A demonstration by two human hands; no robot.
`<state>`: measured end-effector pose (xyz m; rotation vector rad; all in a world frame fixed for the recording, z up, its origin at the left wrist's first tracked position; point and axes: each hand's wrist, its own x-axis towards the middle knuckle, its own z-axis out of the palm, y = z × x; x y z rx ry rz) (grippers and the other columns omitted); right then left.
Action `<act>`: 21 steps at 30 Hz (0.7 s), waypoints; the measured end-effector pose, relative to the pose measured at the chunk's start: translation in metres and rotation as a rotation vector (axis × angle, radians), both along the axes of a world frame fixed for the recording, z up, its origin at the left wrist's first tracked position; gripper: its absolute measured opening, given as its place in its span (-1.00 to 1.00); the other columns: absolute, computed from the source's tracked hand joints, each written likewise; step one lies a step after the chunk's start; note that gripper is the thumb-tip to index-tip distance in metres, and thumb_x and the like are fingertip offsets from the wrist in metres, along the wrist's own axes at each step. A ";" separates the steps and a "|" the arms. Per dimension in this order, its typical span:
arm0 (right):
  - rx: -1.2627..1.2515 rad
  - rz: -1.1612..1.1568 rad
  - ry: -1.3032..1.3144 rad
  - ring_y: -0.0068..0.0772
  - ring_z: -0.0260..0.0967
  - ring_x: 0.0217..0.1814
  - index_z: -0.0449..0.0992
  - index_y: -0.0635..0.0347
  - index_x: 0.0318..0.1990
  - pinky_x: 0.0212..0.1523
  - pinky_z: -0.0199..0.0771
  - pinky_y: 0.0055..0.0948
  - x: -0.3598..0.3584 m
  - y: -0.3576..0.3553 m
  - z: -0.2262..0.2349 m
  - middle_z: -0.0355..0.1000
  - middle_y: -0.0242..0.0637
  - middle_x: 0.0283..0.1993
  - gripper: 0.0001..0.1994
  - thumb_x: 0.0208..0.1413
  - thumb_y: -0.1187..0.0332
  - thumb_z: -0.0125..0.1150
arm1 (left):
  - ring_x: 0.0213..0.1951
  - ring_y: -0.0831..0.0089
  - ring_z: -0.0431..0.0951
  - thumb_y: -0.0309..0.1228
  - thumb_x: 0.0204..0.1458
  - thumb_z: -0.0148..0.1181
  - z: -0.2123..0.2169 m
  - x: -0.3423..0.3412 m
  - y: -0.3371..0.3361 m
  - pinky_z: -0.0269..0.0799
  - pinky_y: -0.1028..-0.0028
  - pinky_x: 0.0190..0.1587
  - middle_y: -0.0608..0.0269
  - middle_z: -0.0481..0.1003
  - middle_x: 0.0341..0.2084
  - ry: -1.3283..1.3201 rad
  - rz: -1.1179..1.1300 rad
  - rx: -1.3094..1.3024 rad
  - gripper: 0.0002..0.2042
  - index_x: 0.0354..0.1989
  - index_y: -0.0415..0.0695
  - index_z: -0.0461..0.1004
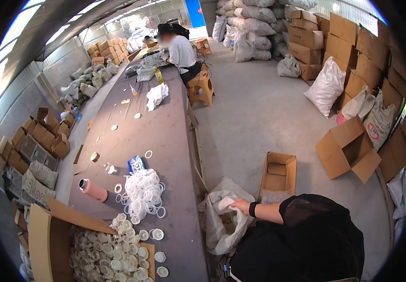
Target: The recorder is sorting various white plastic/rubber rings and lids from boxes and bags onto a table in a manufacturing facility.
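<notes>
Just right of the tabletop [165, 129], the person's right grip [243, 206] holds the folded edge of a white woven sack [219, 235]. On the tabletop's near end are a heap of white rings [142, 191] and translucent plastic caps [118, 251] in and beside a cardboard carton [43, 239]; toward its left edge, a pink vacuum flask [94, 191]. Farther along its right side sits a co-worker [181, 51].

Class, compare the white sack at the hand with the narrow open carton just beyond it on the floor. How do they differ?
Colour: the sack is whitish, while the carton is brown.
Form: the sack is soft and crumpled, whereas the carton has stiff, fairly straight sides.
Handling: a hand grips the sack's rim; no hand touches the carton.
Shared: both are open at the top.
</notes>
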<state>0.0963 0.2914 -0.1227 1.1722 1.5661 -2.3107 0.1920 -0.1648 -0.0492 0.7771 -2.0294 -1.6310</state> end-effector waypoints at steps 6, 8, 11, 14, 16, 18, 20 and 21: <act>0.007 0.011 -0.023 -0.35 0.29 -0.15 0.38 0.30 -0.21 -0.18 0.26 -0.35 -0.002 -0.001 0.010 0.36 -0.20 -0.20 -0.72 -0.15 0.42 0.11 | -0.13 0.11 0.33 -0.35 -0.25 0.18 -0.010 -0.028 0.010 0.27 0.26 -0.08 -0.01 0.28 -0.11 0.085 -0.022 0.132 -0.41 0.00 -0.24 0.12; 0.012 -0.002 -0.024 -0.34 0.29 -0.15 0.38 0.31 -0.21 -0.19 0.26 -0.35 0.000 0.001 0.004 0.35 -0.20 -0.20 -0.71 -0.15 0.42 0.11 | -0.13 0.12 0.33 -0.37 -0.24 0.18 -0.012 -0.036 0.014 0.27 0.27 -0.09 0.00 0.28 -0.11 0.111 -0.033 0.177 -0.42 0.01 -0.24 0.11; 0.027 0.015 -0.049 -0.33 0.30 -0.17 0.38 0.32 -0.21 -0.19 0.27 -0.37 0.002 -0.002 0.013 0.36 -0.19 -0.21 -0.71 -0.16 0.42 0.11 | -0.13 0.14 0.34 -0.40 -0.22 0.17 -0.015 -0.049 0.020 0.28 0.28 -0.09 0.01 0.28 -0.11 0.144 -0.038 0.240 -0.42 0.02 -0.22 0.09; 0.006 -0.008 -0.043 -0.33 0.31 -0.19 0.39 0.33 -0.22 -0.18 0.28 -0.37 0.005 -0.008 0.031 0.36 -0.19 -0.21 -0.72 -0.16 0.43 0.10 | -0.14 0.16 0.34 -0.43 -0.21 0.17 -0.019 -0.053 0.024 0.29 0.29 -0.10 0.02 0.28 -0.11 0.160 -0.030 0.292 -0.42 0.04 -0.21 0.08; 0.005 -0.030 0.000 -0.34 0.31 -0.19 0.39 0.32 -0.23 -0.17 0.28 -0.35 0.005 -0.005 0.021 0.36 -0.19 -0.23 -0.72 -0.16 0.43 0.09 | -0.14 0.17 0.34 -0.46 -0.20 0.16 -0.020 -0.049 0.025 0.29 0.29 -0.10 0.03 0.27 -0.11 0.154 -0.020 0.315 -0.42 0.04 -0.21 0.07; -0.068 -0.035 0.015 -0.33 0.31 -0.20 0.40 0.32 -0.23 -0.17 0.28 -0.35 0.003 -0.001 0.008 0.37 -0.21 -0.25 -0.74 -0.13 0.43 0.06 | -0.14 0.18 0.35 -0.48 -0.19 0.16 -0.023 -0.031 0.018 0.30 0.30 -0.10 0.03 0.27 -0.10 0.127 0.003 0.326 -0.42 0.05 -0.20 0.06; -0.085 -0.031 0.021 -0.35 0.32 -0.20 0.41 0.32 -0.24 -0.16 0.28 -0.38 0.002 0.001 -0.001 0.38 -0.22 -0.27 -0.75 -0.12 0.41 0.06 | -0.14 0.19 0.35 -0.50 -0.18 0.15 -0.028 -0.008 0.010 0.30 0.31 -0.11 0.04 0.27 -0.10 0.090 0.035 0.332 -0.42 0.06 -0.19 0.05; -0.094 -0.032 0.032 -0.38 0.32 -0.20 0.41 0.31 -0.23 -0.17 0.28 -0.39 0.001 -0.001 0.003 0.39 -0.24 -0.26 -0.75 -0.12 0.42 0.06 | -0.14 0.20 0.35 -0.51 -0.17 0.15 -0.031 0.001 0.007 0.31 0.31 -0.11 0.04 0.27 -0.10 0.072 0.050 0.336 -0.42 0.06 -0.19 0.05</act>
